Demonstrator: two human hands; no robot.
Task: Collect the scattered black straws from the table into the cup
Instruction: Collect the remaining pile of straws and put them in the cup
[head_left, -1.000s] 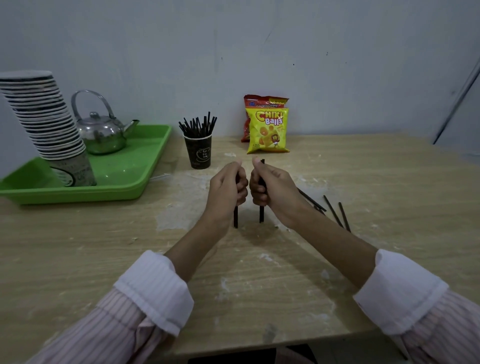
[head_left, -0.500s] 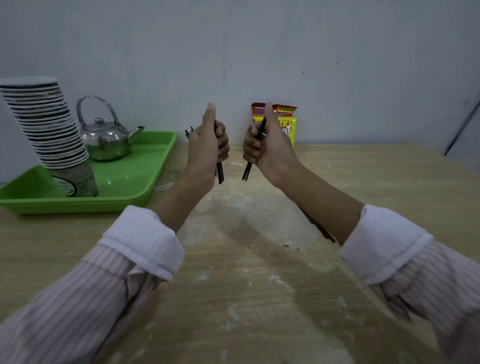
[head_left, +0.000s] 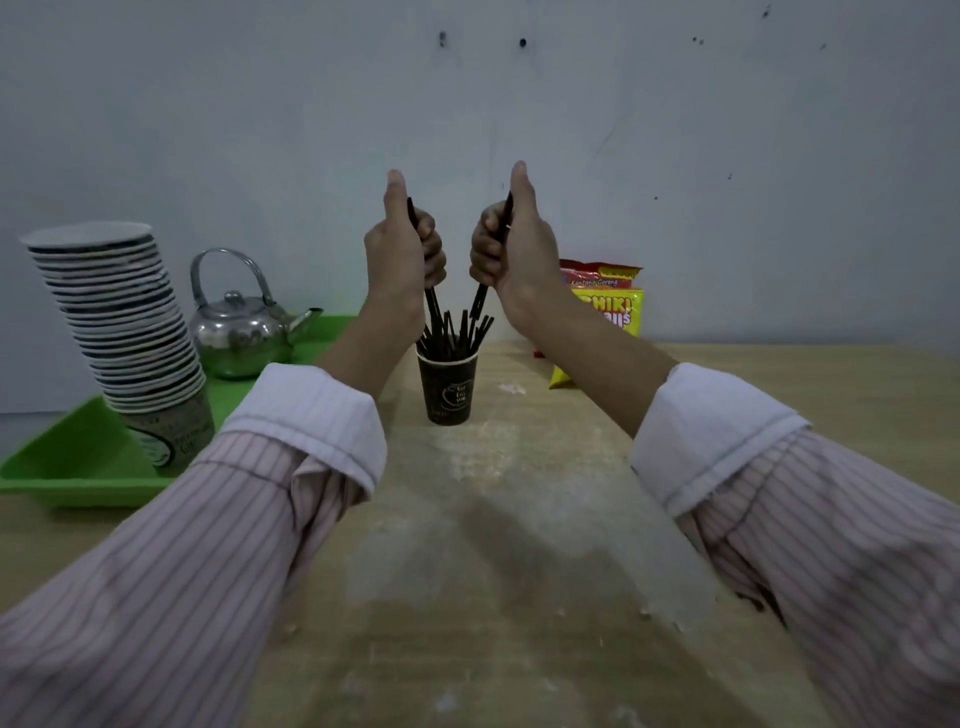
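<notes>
A dark paper cup (head_left: 449, 388) stands upright at the far middle of the wooden table (head_left: 509, 545), holding several black straws (head_left: 457, 332) that stick out of its top. My left hand (head_left: 402, 254) is raised just above the cup's left side, fist closed around black straws (head_left: 432, 304) whose lower ends point down into the cup mouth. Above the cup's right side, my right hand (head_left: 511, 244) is closed around a black straw (head_left: 479, 301) that slants down toward the rim. Both thumbs point up. Any loose straws on the table are hidden by my right sleeve.
A green tray (head_left: 67, 462) at the left holds a leaning stack of paper cups (head_left: 122, 332) and a metal kettle (head_left: 241, 332). Yellow and red snack bags (head_left: 605, 306) lean on the wall behind my right forearm. The grey wall is close behind the cup.
Both hands have lifted off the table and travelled forward with their straws, from the middle of the table to just above the cup. The view has tilted up and closer to the cup.
</notes>
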